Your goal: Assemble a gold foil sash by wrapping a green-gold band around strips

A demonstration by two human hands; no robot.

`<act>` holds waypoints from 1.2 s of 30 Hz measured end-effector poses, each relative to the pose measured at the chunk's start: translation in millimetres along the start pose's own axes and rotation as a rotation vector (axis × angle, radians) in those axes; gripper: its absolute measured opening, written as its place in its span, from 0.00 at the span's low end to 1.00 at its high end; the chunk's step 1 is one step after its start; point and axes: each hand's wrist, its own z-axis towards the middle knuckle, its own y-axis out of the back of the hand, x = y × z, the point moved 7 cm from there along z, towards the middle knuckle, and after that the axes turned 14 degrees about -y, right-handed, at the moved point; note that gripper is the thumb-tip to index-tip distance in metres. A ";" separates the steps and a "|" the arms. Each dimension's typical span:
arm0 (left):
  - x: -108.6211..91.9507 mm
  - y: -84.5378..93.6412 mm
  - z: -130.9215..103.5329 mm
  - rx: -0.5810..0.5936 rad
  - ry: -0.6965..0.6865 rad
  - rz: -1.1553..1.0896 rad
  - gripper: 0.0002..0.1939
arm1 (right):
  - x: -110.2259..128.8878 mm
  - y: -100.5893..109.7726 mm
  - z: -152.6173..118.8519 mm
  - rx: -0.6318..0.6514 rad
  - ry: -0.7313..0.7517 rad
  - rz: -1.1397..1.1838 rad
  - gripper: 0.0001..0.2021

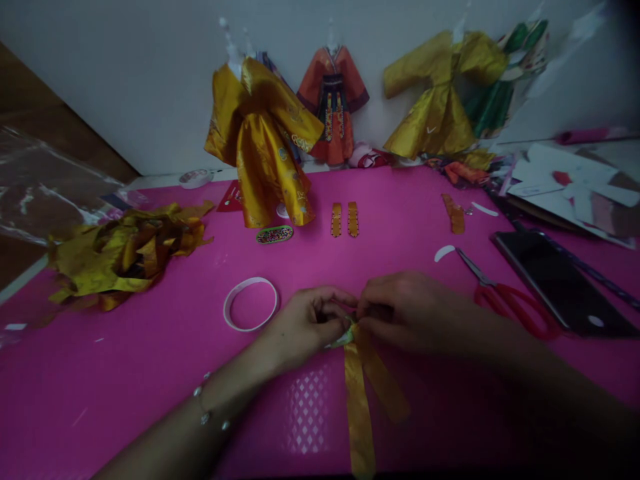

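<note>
My left hand (317,323) and my right hand (395,310) meet over the middle of the pink tabletop, fingers pinched together. Between them is a small pale green piece (345,335), mostly hidden by the fingers. Two strips of gold fabric, a longer gold ribbon (359,407) and a shorter gold ribbon (383,377), hang from the pinch toward me. My left fingers press on the pale green piece; my right fingers close at the top of the gold ribbons. A white tape ring (227,310) lies just left of my left hand.
Gold fabric scraps (125,257) lie at left. Doll-sized garments, including a gold robe (265,153) and an orange robe (334,100), stand along the wall. Two trimmed gold strips (336,221) lie mid-table. Red-handled scissors (515,308) and a phone (560,280) are at right.
</note>
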 end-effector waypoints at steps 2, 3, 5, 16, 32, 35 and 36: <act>1.0 1.6 0.7 -0.008 -0.002 -0.008 0.13 | -1.5 3.6 1.6 -0.026 -0.016 0.027 0.08; 1.4 3.0 1.0 -0.018 -0.002 -0.012 0.13 | -2.9 6.0 2.4 -0.048 -0.030 0.042 0.08; 1.5 6.6 1.6 -0.049 -0.003 -0.017 0.13 | -6.9 11.5 3.8 -0.098 -0.068 0.081 0.07; -2.2 13.9 2.6 -0.137 0.000 -0.099 0.13 | -23.5 17.8 3.8 -0.133 -0.264 0.136 0.08; -5.3 14.4 3.8 -0.155 -0.012 -0.134 0.13 | -16.6 4.7 6.9 -0.045 -0.169 0.296 0.04; -4.9 14.0 3.1 -0.158 0.000 -0.142 0.13 | -11.4 4.2 6.4 -0.027 -0.119 0.281 0.03; -4.9 14.0 2.9 -0.160 0.000 -0.142 0.12 | -9.4 4.4 6.1 -0.024 -0.092 0.267 0.03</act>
